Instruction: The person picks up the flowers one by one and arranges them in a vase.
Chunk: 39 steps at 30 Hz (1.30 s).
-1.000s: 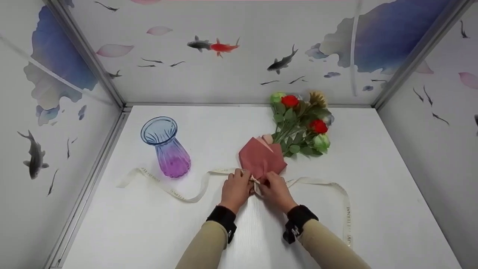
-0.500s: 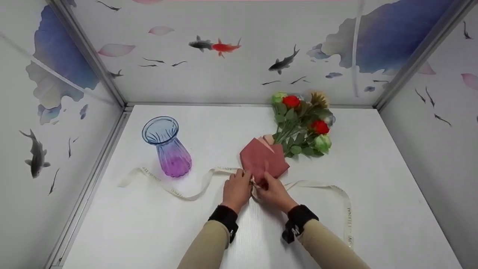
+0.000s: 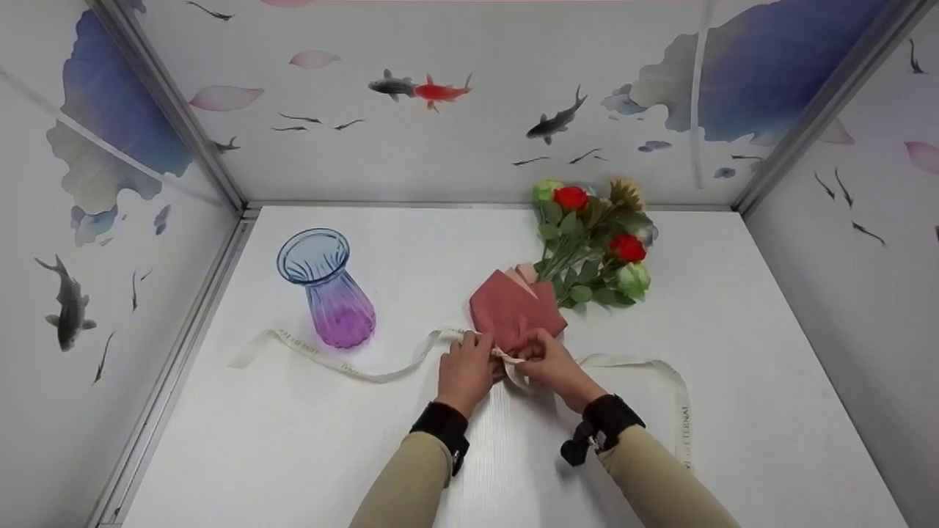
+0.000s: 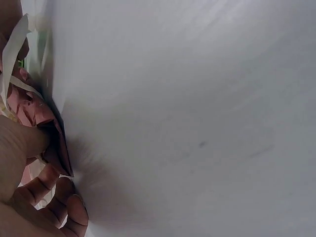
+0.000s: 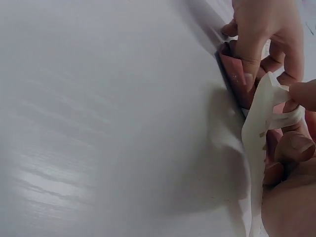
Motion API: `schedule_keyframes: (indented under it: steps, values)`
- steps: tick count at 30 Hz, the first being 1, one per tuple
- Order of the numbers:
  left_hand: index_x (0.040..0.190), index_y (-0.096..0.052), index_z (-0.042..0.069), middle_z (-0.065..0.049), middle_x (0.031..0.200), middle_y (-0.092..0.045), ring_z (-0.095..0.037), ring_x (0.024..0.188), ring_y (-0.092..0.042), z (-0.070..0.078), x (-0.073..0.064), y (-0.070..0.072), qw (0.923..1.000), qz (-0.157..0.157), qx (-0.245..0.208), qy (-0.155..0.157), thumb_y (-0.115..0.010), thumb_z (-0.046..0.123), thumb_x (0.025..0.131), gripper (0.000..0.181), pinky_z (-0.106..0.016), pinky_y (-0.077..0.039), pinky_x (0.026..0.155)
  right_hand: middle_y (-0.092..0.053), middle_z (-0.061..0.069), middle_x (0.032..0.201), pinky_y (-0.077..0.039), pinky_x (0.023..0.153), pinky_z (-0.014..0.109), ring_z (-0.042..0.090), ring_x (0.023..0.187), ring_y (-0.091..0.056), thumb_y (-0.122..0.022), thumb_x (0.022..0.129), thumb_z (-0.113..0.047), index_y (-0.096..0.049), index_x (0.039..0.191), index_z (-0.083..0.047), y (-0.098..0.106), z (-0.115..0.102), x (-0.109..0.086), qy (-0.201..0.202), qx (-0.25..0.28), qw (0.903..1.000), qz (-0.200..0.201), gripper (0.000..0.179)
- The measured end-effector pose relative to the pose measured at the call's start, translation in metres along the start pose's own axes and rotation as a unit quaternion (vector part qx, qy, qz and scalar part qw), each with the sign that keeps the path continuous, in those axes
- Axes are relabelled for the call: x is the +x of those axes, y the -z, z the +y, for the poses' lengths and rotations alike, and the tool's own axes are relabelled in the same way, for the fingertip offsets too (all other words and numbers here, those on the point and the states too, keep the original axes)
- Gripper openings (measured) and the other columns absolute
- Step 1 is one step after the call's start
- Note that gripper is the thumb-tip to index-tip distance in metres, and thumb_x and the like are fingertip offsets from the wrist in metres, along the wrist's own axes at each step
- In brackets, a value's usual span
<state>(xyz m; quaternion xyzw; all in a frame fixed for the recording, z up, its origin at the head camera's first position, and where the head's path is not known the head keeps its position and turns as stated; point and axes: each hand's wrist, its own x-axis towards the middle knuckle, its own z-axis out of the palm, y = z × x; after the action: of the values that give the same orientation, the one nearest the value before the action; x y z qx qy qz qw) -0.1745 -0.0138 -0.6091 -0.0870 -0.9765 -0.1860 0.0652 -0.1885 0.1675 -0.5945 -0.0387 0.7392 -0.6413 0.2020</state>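
Note:
In the head view, red wrapping paper (image 3: 516, 312) with a paler pink layer lies mid-table, its gathered lower end toward the person. My left hand (image 3: 466, 374) grips that gathered end; in the left wrist view, the thumb presses on the folded paper (image 4: 37, 111). A cream printed ribbon (image 3: 378, 378) crosses the gathered end, with long tails out to both sides. My right hand (image 3: 559, 372) pinches the ribbon just right of the left fingers. A loop of ribbon (image 5: 254, 143) hangs by the right fingers in the right wrist view. The fingers partly hide where the strands cross.
A blue-to-purple glass vase (image 3: 330, 290) stands at the left of the white table (image 3: 763, 411). Beyond the paper's upper right corner lie flowers (image 3: 590, 246) in red, green and yellow-brown, with leafy stems. Patterned panels (image 3: 469, 147) enclose the back and sides.
My right hand has shifted a little right and its wrist has turned, drawing a short strand of ribbon across from the left fingers. The left tail has slid slightly. My left hand stays in place.

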Motion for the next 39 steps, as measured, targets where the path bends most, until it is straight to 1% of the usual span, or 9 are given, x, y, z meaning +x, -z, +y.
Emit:
schedule_keyframes:
  steps: [4, 7, 11, 16, 22, 26, 31, 37, 39]
  values:
    - [0.117, -0.057, 0.016, -0.01, 0.114, -0.06, -0.035, 0.093, -0.061, 0.0, 0.0, -0.001, 1.0, 0.0, 0.002, 0.004, -0.071, 0.034, 0.095, 0.032, -0.05, -0.052, 0.071, -0.059, 0.004, 0.091, -0.043, 0.06, 0.026, 0.014, 0.074, -0.053, -0.07, 0.086, 0.001, -0.05, 0.122, 0.003, 0.007, -0.005, -0.003, -0.01, 0.021, 0.9996, -0.015, 0.041]
    - [0.12, -0.058, 0.016, -0.01, 0.111, -0.059, -0.035, 0.092, -0.061, 0.0, -0.001, -0.002, 1.0, 0.001, -0.002, 0.007, -0.071, 0.036, 0.095, 0.034, -0.05, -0.052, 0.071, -0.059, 0.004, 0.092, -0.045, 0.06, 0.026, 0.015, 0.075, -0.055, -0.069, 0.087, 0.001, -0.051, 0.123, 0.003, 0.012, -0.007, -0.004, -0.016, 0.033, 0.9993, -0.011, 0.04]
    - [0.117, -0.057, 0.015, -0.01, 0.108, -0.059, -0.034, 0.092, -0.06, -0.001, -0.002, -0.003, 0.9999, 0.008, -0.008, 0.005, -0.07, 0.033, 0.097, 0.029, -0.051, -0.052, 0.071, -0.059, 0.004, 0.093, -0.049, 0.065, 0.028, 0.016, 0.079, -0.057, -0.068, 0.088, 0.0, -0.051, 0.123, 0.004, 0.024, -0.011, -0.004, -0.015, 0.045, 0.9987, 0.022, 0.039]
    - [0.114, -0.057, 0.015, -0.011, 0.11, -0.059, -0.036, 0.097, -0.061, -0.002, -0.003, -0.002, 0.9999, 0.013, -0.003, 0.003, -0.071, 0.026, 0.096, 0.025, -0.051, -0.053, 0.074, -0.059, 0.003, 0.095, -0.044, 0.069, 0.029, 0.018, 0.084, -0.054, -0.066, 0.09, -0.002, -0.052, 0.122, -0.001, 0.046, -0.015, -0.008, -0.021, 0.054, 0.9957, 0.072, 0.035]
    - [0.118, -0.059, 0.015, -0.012, 0.111, -0.058, -0.036, 0.097, -0.061, -0.002, -0.002, -0.004, 0.9999, 0.009, 0.01, 0.003, -0.073, 0.021, 0.094, 0.028, -0.05, -0.053, 0.075, -0.052, 0.001, 0.091, -0.037, 0.067, 0.029, 0.012, 0.073, -0.044, -0.062, 0.094, -0.001, -0.047, 0.122, -0.001, 0.074, -0.019, -0.018, -0.014, 0.075, 0.9926, 0.094, 0.032]
    - [0.12, -0.061, 0.016, -0.012, 0.109, -0.058, -0.034, 0.094, -0.06, -0.002, -0.002, -0.004, 0.9998, 0.001, 0.016, 0.007, -0.073, 0.021, 0.094, 0.03, -0.048, -0.051, 0.071, -0.047, -0.002, 0.084, -0.032, 0.06, 0.026, 0.009, 0.061, -0.035, -0.059, 0.095, 0.001, -0.047, 0.121, -0.002, 0.09, -0.022, -0.022, -0.013, 0.087, 0.989, 0.119, 0.029]
    - [0.123, -0.061, 0.016, -0.012, 0.11, -0.057, -0.033, 0.092, -0.058, -0.001, -0.001, -0.001, 0.9997, -0.015, 0.018, 0.012, -0.071, 0.021, 0.095, 0.03, -0.047, -0.049, 0.07, -0.047, -0.004, 0.083, -0.03, 0.057, 0.026, 0.009, 0.059, -0.033, -0.055, 0.098, -0.001, -0.048, 0.123, -0.005, 0.11, -0.025, -0.028, -0.013, 0.093, 0.9821, 0.163, 0.027]
    - [0.124, -0.061, 0.017, -0.011, 0.11, -0.057, -0.032, 0.09, -0.058, 0.0, -0.001, 0.0, 0.9997, -0.015, 0.019, 0.009, -0.07, 0.021, 0.096, 0.03, -0.046, -0.049, 0.07, -0.045, -0.003, 0.084, -0.035, 0.06, 0.025, 0.01, 0.062, -0.037, -0.052, 0.101, -0.001, -0.046, 0.125, 0.001, 0.134, -0.025, -0.036, -0.003, 0.147, 0.9698, 0.195, 0.025]
    - [0.125, -0.061, 0.017, -0.011, 0.109, -0.056, -0.032, 0.09, -0.057, 0.0, -0.001, 0.0, 0.9997, -0.013, 0.02, 0.008, -0.07, 0.021, 0.096, 0.031, -0.045, -0.048, 0.069, -0.047, -0.002, 0.087, -0.039, 0.06, 0.024, 0.01, 0.065, -0.042, -0.052, 0.102, -0.001, -0.046, 0.124, 0.002, 0.14, -0.026, -0.039, 0.0, 0.165, 0.9664, 0.197, 0.024]
